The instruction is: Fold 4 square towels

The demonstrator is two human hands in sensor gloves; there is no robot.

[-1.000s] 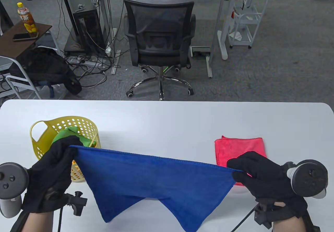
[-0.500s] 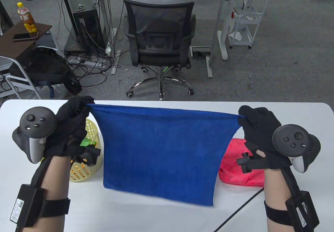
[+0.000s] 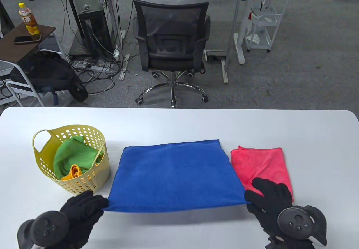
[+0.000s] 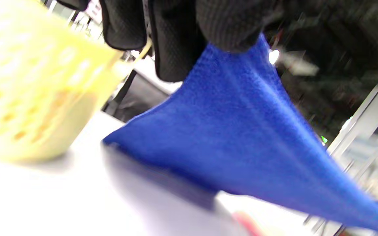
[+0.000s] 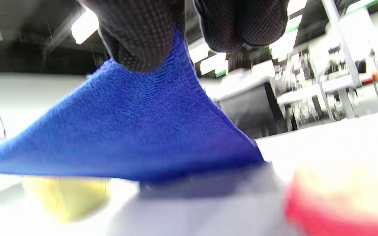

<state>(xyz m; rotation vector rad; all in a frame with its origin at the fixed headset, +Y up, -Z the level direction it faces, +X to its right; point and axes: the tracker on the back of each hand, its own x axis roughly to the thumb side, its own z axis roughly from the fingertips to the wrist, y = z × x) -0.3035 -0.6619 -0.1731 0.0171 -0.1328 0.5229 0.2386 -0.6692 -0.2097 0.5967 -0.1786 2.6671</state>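
A blue towel (image 3: 176, 173) lies spread on the white table (image 3: 179, 122), its near edge held slightly up. My left hand (image 3: 84, 207) pinches its near left corner, seen in the left wrist view (image 4: 235, 108). My right hand (image 3: 266, 197) pinches its near right corner, seen in the right wrist view (image 5: 143, 121). A folded red towel (image 3: 260, 165) lies just right of the blue one. A yellow basket (image 3: 45, 165) at the left holds a green towel (image 3: 74, 156) and an orange one (image 3: 73, 173).
The basket stands close to the blue towel's left edge, and the table's far edge runs behind them. Beyond the table an office chair (image 3: 171, 44) with a seated person, desks and cables stand on the grey floor.
Both hands held the blue towel up by two corners, swung it out over the table, then came back toward me and down. The towel now lies spread flat between the basket and the red towel.
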